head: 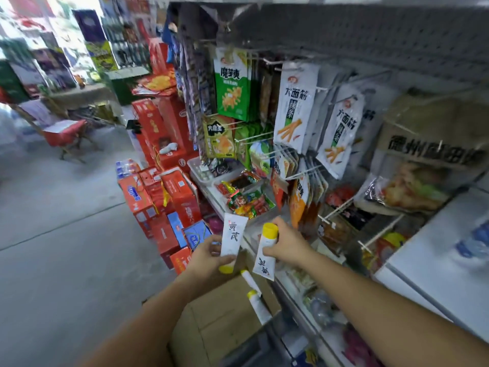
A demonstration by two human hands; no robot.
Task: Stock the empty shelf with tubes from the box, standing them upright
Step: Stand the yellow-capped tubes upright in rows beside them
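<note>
My left hand (209,256) grips a white tube (234,235) with red and black characters, its yellow cap pointing down and its crimped end up. My right hand (287,242) holds a second white tube (266,254) just below its yellow cap, cap up and crimped end hanging down. Both tubes are in the air in front of the shelving. Below them an open cardboard box (222,321) holds two more white tubes with yellow caps (258,304), lying slanted against its far wall.
Snack packets hang on wire pegs (293,107) across the grey pegboard. White trays of sweets (246,197) sit on the shelf beneath. Red cartons (164,192) are stacked on the floor to the left. A white freezer lid (436,247) lies at right.
</note>
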